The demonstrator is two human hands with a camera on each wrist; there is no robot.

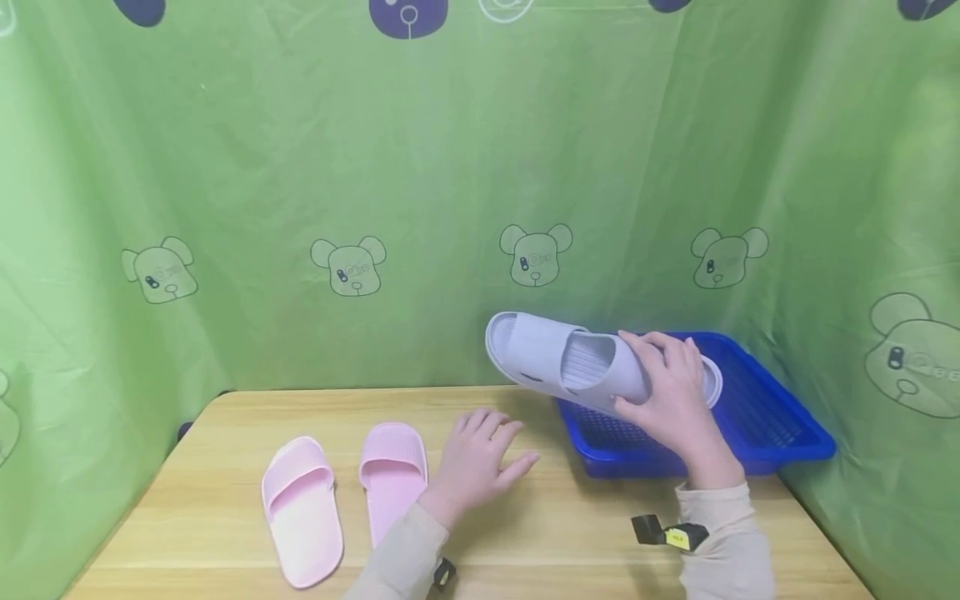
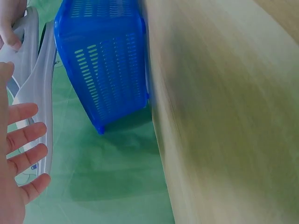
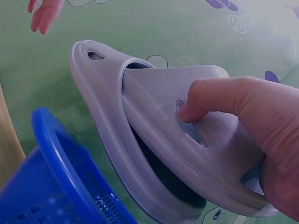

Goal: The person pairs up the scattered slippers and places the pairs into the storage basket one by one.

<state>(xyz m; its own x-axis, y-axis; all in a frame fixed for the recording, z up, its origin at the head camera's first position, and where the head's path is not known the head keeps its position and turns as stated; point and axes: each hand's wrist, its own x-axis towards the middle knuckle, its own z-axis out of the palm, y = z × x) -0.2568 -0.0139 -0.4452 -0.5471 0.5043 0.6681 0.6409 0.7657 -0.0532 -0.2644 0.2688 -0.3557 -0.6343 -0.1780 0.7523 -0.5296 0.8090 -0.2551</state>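
My right hand (image 1: 678, 404) grips a pair of light grey slippers (image 1: 532, 346) above the blue basket, fingers over the top and thumb on the near side. In the right wrist view one grey slipper (image 3: 173, 126) is tucked into the other (image 3: 100, 88), and my thumb (image 3: 201, 100) presses at a slot in its upper. My left hand (image 1: 476, 458) hovers over the table, fingers loosely spread and holding nothing, just right of a pink slipper (image 1: 393, 446). In the left wrist view its fingers (image 2: 28, 135) overlap the grey slippers.
The blue perforated basket (image 1: 806, 446) stands at the table's back right. Another pink slipper (image 1: 307, 533) lies at the left on the wooden table (image 1: 570, 533). A green curtain (image 1: 450, 167) with bear prints encloses the back and sides.
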